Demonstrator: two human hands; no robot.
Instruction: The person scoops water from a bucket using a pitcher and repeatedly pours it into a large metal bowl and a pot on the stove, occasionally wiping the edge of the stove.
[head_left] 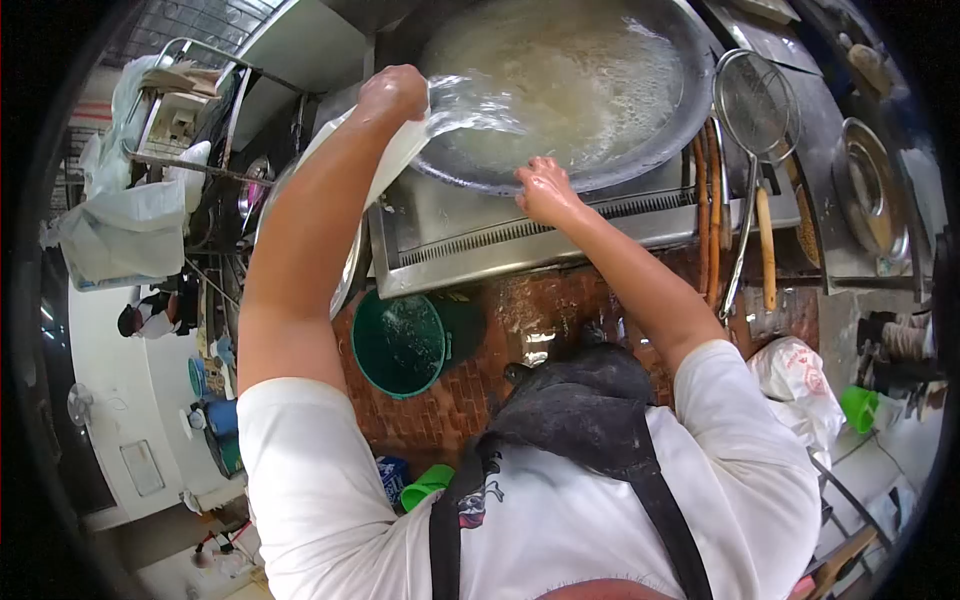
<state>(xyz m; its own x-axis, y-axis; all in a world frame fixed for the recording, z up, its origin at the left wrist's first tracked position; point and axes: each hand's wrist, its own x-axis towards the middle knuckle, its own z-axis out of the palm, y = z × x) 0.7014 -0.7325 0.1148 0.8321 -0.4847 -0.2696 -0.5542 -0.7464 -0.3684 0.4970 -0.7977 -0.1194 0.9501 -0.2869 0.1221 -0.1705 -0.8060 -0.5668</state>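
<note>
My left hand [394, 93] is closed on a white plastic container [395, 160], which is tipped over the left side of a big metal wok [690, 80]. Clear water [470, 105] streams from it into the wok, where cloudy, yellowish, foamy liquid [560, 70] fills most of the bowl. At the wok's near rim is my right hand [548, 192], wet, with its fingers curled over the edge. My left forearm hides part of the container.
A steel stove [480, 240] bears the wok. A green bucket [398, 345] stands on the wet brick floor [500, 330]. To the right hang a mesh strainer [757, 100] and long wooden handles [708, 220]. A white sack [798, 390] lies lower right; a metal rack [200, 165] stands left.
</note>
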